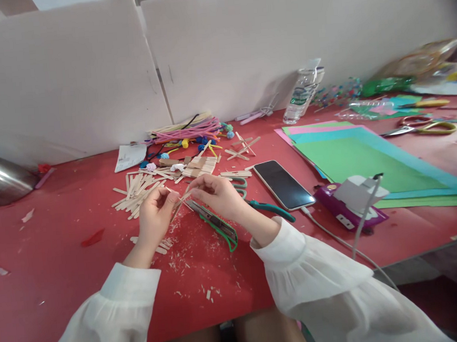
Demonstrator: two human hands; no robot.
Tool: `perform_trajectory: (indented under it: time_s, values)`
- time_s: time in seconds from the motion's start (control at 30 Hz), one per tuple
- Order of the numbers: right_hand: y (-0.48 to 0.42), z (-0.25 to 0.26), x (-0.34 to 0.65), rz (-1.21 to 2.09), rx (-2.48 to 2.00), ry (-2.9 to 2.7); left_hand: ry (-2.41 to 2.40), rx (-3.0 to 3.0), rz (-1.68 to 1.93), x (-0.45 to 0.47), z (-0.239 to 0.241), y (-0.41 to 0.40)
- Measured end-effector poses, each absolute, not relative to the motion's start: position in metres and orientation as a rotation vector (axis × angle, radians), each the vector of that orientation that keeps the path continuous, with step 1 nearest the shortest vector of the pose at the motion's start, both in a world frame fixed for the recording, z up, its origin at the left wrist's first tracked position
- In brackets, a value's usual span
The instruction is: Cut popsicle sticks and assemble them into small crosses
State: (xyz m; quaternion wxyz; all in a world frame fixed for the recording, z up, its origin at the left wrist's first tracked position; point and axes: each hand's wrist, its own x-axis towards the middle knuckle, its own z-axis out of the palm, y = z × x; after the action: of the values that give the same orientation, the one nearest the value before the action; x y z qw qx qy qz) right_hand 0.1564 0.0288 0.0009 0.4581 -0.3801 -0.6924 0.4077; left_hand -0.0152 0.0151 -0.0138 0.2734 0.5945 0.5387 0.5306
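Over the red table, my left hand (156,214) and my right hand (213,194) pinch crossed wooden craft sticks (180,200) between thumbs and fingers. How many sticks are held is hard to make out. Just below my right hand lies a green box cutter (217,225) among pale wood shavings (188,258). A loose pile of craft sticks (137,191) sits behind my left hand, with a few shorter stick pieces (163,245) beside my left wrist. Green-handled pliers (273,207) lie partly hidden under my right forearm.
A phone (284,184) on a cable lies right of my hands, near a purple power strip (350,206). Coloured paper sheets (370,160), scissors (418,127) and a water bottle (301,94) are farther right. Pink pipe cleaners (189,131) and star-shaped stick pieces (243,147) lie at the back.
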Motion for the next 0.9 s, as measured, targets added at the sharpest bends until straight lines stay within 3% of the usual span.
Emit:
perform_trajectory:
  time_s: [0.63, 0.9]
  values:
    - [0.028, 0.004, 0.154, 1.626, -0.945, -1.387, 1.505, 1.587, 1.517, -0.015, -0.01, 0.012]
    - [0.027, 0.003, 0.153, 1.661, -0.922, -1.286, 1.566, 1.792, 1.358, -0.018, -0.009, 0.014]
